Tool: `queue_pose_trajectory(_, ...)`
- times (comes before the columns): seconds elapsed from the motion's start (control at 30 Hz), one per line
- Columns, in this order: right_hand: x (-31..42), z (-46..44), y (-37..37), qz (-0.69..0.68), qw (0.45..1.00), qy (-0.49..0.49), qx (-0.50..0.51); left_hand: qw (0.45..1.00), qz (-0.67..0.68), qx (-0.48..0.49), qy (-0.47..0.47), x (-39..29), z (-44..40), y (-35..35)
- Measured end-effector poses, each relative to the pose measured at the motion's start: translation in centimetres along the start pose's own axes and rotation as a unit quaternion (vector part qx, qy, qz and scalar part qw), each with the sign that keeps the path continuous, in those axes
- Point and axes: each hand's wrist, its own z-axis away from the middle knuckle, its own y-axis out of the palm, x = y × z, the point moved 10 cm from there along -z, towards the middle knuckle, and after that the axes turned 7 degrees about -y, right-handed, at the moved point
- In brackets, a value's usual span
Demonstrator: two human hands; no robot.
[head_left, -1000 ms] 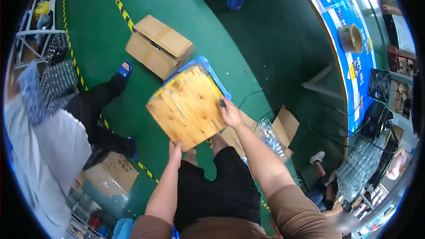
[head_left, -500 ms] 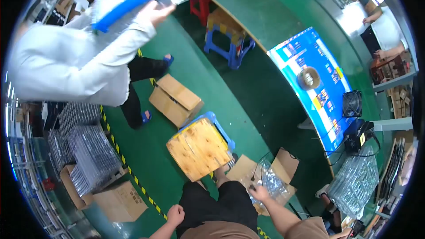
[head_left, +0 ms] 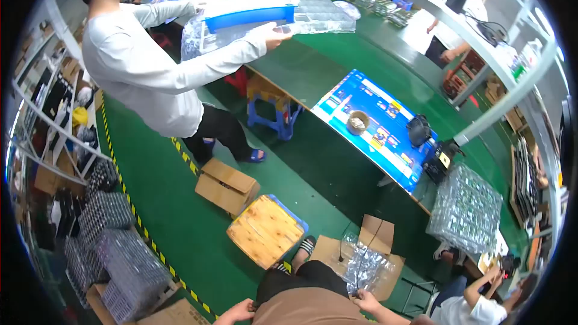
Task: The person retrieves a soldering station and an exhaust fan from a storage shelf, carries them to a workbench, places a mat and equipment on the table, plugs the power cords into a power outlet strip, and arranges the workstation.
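Observation:
Low at the bottom of the view, my left hand (head_left: 242, 311) is beside the brown shirt at my left hip, its fingers curled, their contents hidden. On the other side, my right hand (head_left: 366, 301) is near my right thigh with its fingers bent together around something too small to name. A thin dark cable (head_left: 365, 253) runs down towards it. Ahead of my legs, a square wooden board (head_left: 265, 232) lies on a blue stool (head_left: 304, 225). An open carton (head_left: 378, 236) with clear plastic packaging (head_left: 367, 268) sits right of my knees.
A cardboard box (head_left: 226, 186) touches the stool area. A worker in white (head_left: 144, 72) stands at the left holding blue and clear trays (head_left: 253, 18). The workbench (head_left: 289, 78) carries a blue mat (head_left: 376, 126) and a tape roll (head_left: 357, 122). Another person (head_left: 469, 310) sits lower right.
Both hands have let go of the wooden board and drawn back to my sides. The view has tilted up. The worker in white has raised trays above the bench.

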Motion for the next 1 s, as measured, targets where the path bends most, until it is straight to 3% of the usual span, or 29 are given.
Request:
queue_pose_trajectory(0.03,0.2,1.3,1.1,-0.074,0.997,0.005,0.018,1.0,-0.011,0.004,0.005,1.6,-0.7,0.5)
queue_pose_trajectory(0.1,1.9,3.9,2.2,-0.064,0.998,0.012,0.016,0.992,0.056,-0.093,0.065,5.8,-2.6,0.0)
queue_pose_trajectory(0.17,3.9,6.6,3.2,-0.032,0.998,0.033,0.032,0.993,0.041,-0.098,0.049,6.5,-2.4,0.1)
queue_pose_trajectory(0.2,5.8,7.8,3.9,-0.078,0.996,0.018,0.026,0.993,0.033,-0.108,0.03,7.1,-2.2,0.0)
queue_pose_trajectory(0.3,1.6,9.0,5.8,-0.02,0.998,0.008,0.05,0.991,0.021,-0.128,0.018,7.3,-0.4,-1.1)
queue_pose_trajectory(0.33,3.1,10.3,6.1,-0.008,0.999,0.02,0.045,0.992,0.017,-0.124,0.019,7.3,0.1,-1.2)
queue_pose_trajectory(0.43,-1.6,9.8,7.3,-0.042,0.999,-0.009,0.015,0.993,0.026,-0.113,0.026,7.6,1.3,-1.2)
queue_pose_trajectory(0.5,-2.4,10.1,7.6,-0.064,0.998,-0.027,-0.005,0.996,0.08,-0.042,0.022,8.0,1.3,-0.4)
queue_pose_trajectory(0.57,-1.0,11.3,9.1,-0.132,0.988,0.047,0.059,0.996,0.076,0.002,0.035,8.2,2.5,-0.3)
queue_pose_trajectory(0.73,1.1,13.2,9.6,-0.166,0.982,0.046,0.073,0.993,0.072,0.085,0.032,2.0,9.3,0.9)
queue_pose_trajectory(0.8,-2.4,13.8,9.7,-0.161,0.969,0.16,0.098,0.973,0.181,0.138,0.032,-1.9,11.3,1.2)
queue_pose_trajectory(0.83,-4.0,13.9,9.6,-0.161,0.961,0.198,0.106,0.973,0.179,0.14,0.028,-1.5,10.7,1.2)
queue_pose_trajectory(0.9,-6.2,14.3,10.3,-0.219,0.942,0.216,0.137,0.996,0.026,0.084,0.025,-0.1,8.2,0.2)
queue_pose_trajectory(0.93,-6.5,14.8,10.4,-0.239,0.934,0.224,0.146,0.998,0.028,0.06,0.007,0.0,7.4,-0.3)
queue_pose_trajectory(1.0,-2.9,15.1,9.5,-0.301,0.926,0.19,0.124,0.998,-0.019,0.053,0.009,1.6,5.0,-1.3)
